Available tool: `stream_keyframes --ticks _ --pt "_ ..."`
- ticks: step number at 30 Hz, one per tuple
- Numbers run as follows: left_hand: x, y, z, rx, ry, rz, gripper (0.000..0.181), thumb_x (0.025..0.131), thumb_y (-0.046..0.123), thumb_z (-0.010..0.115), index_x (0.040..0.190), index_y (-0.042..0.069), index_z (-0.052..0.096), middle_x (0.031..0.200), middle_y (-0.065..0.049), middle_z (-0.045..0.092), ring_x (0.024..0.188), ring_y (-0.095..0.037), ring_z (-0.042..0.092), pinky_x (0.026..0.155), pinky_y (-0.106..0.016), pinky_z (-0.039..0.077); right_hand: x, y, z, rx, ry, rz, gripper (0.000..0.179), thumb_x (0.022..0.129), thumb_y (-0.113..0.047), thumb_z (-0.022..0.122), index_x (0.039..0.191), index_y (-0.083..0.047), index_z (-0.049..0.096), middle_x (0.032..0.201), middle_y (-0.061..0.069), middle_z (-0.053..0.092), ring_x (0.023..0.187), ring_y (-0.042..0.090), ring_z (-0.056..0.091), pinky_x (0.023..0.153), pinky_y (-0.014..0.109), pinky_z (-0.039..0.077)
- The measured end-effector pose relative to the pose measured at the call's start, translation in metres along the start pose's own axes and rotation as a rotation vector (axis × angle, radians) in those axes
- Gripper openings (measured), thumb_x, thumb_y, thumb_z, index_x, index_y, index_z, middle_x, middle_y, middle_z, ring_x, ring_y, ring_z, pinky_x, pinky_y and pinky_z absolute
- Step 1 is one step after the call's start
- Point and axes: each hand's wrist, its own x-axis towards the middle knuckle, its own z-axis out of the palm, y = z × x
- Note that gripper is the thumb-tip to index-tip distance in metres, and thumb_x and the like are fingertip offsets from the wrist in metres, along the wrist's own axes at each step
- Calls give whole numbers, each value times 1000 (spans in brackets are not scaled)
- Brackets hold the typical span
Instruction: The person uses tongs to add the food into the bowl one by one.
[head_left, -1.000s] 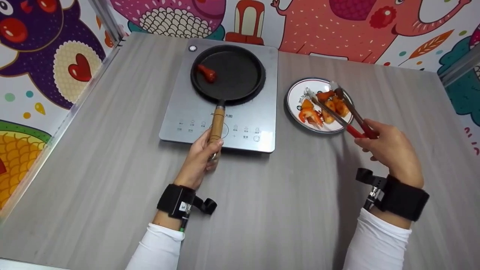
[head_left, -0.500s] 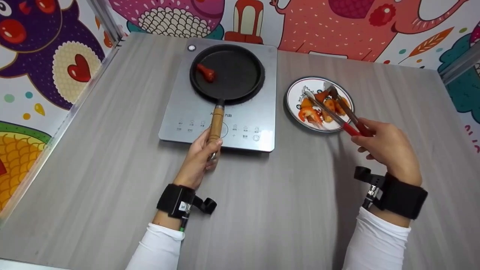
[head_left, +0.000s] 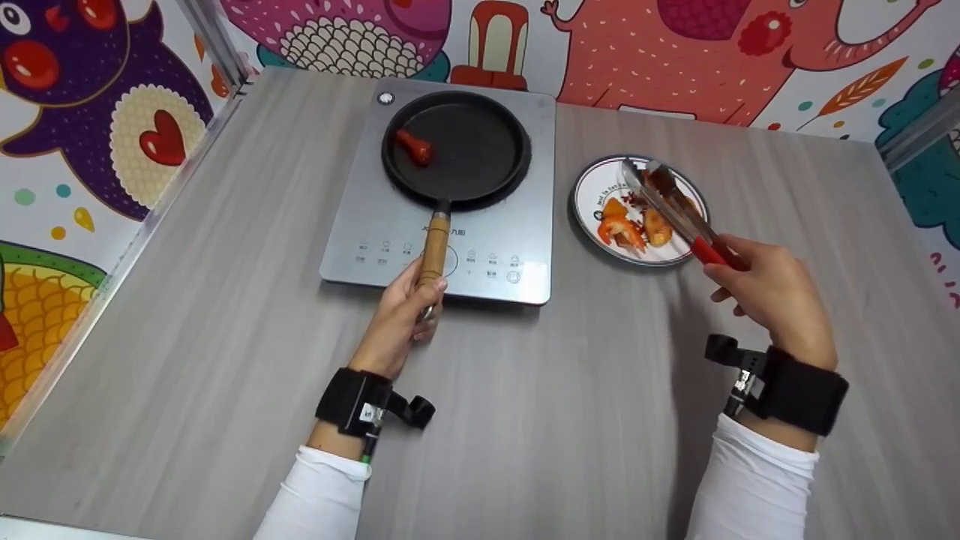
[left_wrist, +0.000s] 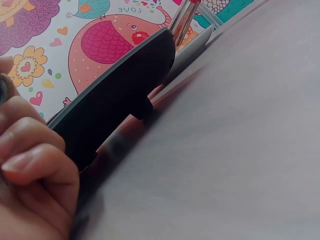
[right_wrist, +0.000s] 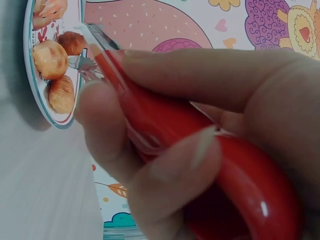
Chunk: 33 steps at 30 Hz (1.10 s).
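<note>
My left hand (head_left: 391, 322) grips the wooden handle (head_left: 433, 244) of a black frying pan (head_left: 476, 150). Inside the pan, near its left wall, lies a reddish drumstick (head_left: 415, 148). In my right hand (head_left: 780, 292) are metal tongs (head_left: 667, 211) with red handles, their tips over the far part of a white plate (head_left: 591, 196). A brown piece of food (right_wrist: 72, 42) shows near the tips in the right wrist view; whether they hold it, I cannot tell. A cooked shrimp (head_left: 621, 231) and roasted round pieces (right_wrist: 50, 60) lie on the plate.
Under the pan is a silver induction cooker (head_left: 360, 217), its touch controls toward me. The plate stands just right of it on the grey wood-grain table (head_left: 525, 420). Cartoon-printed wall panels (head_left: 675, 52) close off the back and left.
The tong arms have come closer together, and their tips have shifted toward the plate's far side. The left hand, pan and drumstick stay in place.
</note>
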Motion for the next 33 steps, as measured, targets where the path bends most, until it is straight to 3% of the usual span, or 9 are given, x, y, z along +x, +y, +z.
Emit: stream_keyframes --ticks 6,17,33 --pt "0 0 0 -25 13 -11 68 82 21 63 139 17 27 63 2 43 45 -6 32 37 -18 21 -1 0 1 -11 13 -35 51 89 -33 53 133 -8 43 98 19 59 61 21 57 49 30 47" --pt "0 0 0 -7 8 -1 69 81 24 64 139 17 27 63 2 43 45 -6 32 38 -18 23 -2 0 0 -2 1 -16 55 88 -39 53 134 -9 42 99 18 59 61 22 56 48 31 45" --pt "0 0 0 -8 1 -3 68 82 20 61 139 17 26 62 2 43 44 -6 31 37 -19 22 -3 -2 1 39 88 -28 52 87 -42 51 132 -17 45 96 14 60 61 23 54 44 29 42"
